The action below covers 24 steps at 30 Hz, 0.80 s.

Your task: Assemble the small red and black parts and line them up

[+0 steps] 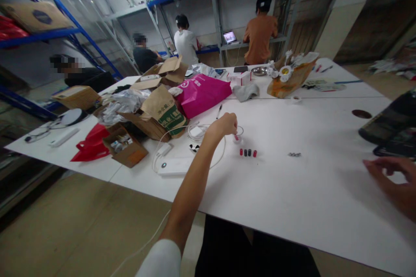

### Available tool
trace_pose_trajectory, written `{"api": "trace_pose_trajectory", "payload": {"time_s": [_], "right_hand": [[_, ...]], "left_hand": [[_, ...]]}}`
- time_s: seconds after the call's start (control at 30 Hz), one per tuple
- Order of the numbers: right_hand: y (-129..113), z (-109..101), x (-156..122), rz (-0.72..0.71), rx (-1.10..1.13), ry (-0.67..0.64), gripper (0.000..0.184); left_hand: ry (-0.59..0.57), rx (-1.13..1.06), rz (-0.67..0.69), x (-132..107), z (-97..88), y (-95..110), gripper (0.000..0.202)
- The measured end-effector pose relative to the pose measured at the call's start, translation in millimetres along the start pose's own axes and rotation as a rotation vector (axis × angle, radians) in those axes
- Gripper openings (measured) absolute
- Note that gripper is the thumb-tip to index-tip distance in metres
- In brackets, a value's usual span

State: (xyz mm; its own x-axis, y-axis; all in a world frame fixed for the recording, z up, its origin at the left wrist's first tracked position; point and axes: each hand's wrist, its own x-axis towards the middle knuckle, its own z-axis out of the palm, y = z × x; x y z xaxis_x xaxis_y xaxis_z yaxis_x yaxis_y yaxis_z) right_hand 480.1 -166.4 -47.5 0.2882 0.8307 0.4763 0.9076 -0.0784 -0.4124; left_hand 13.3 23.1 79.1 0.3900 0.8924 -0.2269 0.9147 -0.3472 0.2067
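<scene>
My left hand (pixel 225 124) reaches over the table with its fingers closed in a downward pinch. At its fingertips is a small pinkish-red piece (pixel 236 137), beside a small pale round thing that is partly hidden. Just below stands a short row of small cylinders, with a red one (pixel 241 152) and another red one (pixel 255 153) outside and a black one (pixel 249 152) among them. Farther right lie small silver metal pieces (pixel 294 154). At the right edge, my right hand (pixel 391 179) curls with thumb and fingers meeting; whether anything is between them cannot be made out.
A white power strip (pixel 175 166) and looped white cable lie left of my forearm. Beyond are a magenta bag (pixel 204 94), a brown paper bag (pixel 167 112) and a small open carton (pixel 126 156). A dark bag (pixel 390 117) stands at right. Several people sit along the far shelves.
</scene>
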Motion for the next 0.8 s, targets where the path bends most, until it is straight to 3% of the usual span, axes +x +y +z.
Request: {"api": "trace_pose_trajectory", "payload": {"time_s": [0.13, 0.3, 0.37, 0.47, 0.53, 0.6, 0.73, 0.8], "right_hand": [[-17, 21, -6, -0.099, 0.133, -0.152, 0.067], [-54, 28, -4, -0.193, 0.221, -0.188, 0.065], [-70, 32, 0, -0.240, 0.253, -0.168, 0.061], [-96, 37, 9, -0.326, 0.308, -0.119, 0.047], [-118, 39, 15, -0.366, 0.383, -0.094, 0.041], [-142, 40, 21, -0.335, 0.500, -0.122, 0.040], [-188, 45, 28, -0.284, 0.756, -0.360, 0.044], [-203, 52, 28, -0.308, 0.838, -0.462, 0.043]], "left_hand": [[-0.020, 0.054, -0.018, -1, -3.6, 6, 0.016], [0.047, 0.138, -0.013, -12, -2.0, 7, 0.022], [0.135, 0.155, 0.005, -18, -1.7, 5, 0.023], [0.380, 0.131, 0.073, -33, -3.8, 6, 0.021], [0.535, 0.030, 0.140, -45, -4.5, 11, 0.021], [0.596, -0.120, 0.241, -56, -1.6, 20, 0.020], [0.507, -0.551, 0.538, -62, 20.8, 40, 0.020], [0.494, -0.768, 0.559, -59, 37.6, 47, 0.022]]}}
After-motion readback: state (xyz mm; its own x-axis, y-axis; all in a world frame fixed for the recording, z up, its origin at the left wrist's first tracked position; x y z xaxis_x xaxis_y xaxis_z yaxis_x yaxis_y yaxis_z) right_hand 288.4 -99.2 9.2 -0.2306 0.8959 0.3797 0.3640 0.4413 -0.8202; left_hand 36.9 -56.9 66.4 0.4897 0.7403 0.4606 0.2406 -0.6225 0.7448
